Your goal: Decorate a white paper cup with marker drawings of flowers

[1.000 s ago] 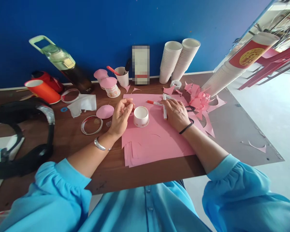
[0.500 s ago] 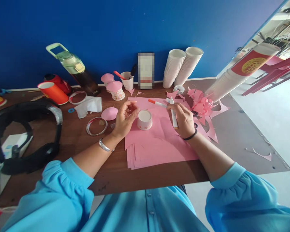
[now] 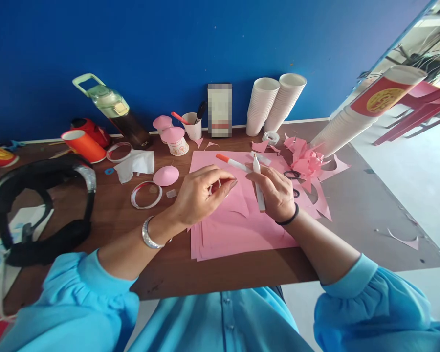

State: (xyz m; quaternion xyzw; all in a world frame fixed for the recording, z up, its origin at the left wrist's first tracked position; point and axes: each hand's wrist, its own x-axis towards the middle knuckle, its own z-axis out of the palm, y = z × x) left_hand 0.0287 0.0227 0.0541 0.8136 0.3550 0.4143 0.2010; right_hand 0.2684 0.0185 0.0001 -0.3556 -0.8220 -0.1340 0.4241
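My left hand [image 3: 205, 195] is over the pink paper sheets [image 3: 242, 234], its fingers curled and the thumb close to the index finger. It covers the place of the upturned paper cup; only a pale sliver shows between the fingers, and I cannot make out what they hold. My right hand [image 3: 276, 193] is closed on a white marker [image 3: 259, 188], whose bare orange-brown tip points up. A second marker with an orange cap [image 3: 223, 158] reaches from under the right fingers toward the left; whether it is held or lies on the paper I cannot tell.
Two cups with pink cone roofs [image 3: 174, 136] stand at the back, near a cup of pens [image 3: 193, 128] and a phone [image 3: 219, 110]. Stacked white cups [image 3: 263, 107], pink scraps [image 3: 308, 164], a bottle [image 3: 121, 110], a pink cone [image 3: 165, 176] and a black headset [image 3: 86, 222] lie around.
My left hand has moved right, over the paper cup, and its fingers have drawn together. The right hand with the white marker has shifted slightly nearer to me. The orange-capped marker has shifted left.
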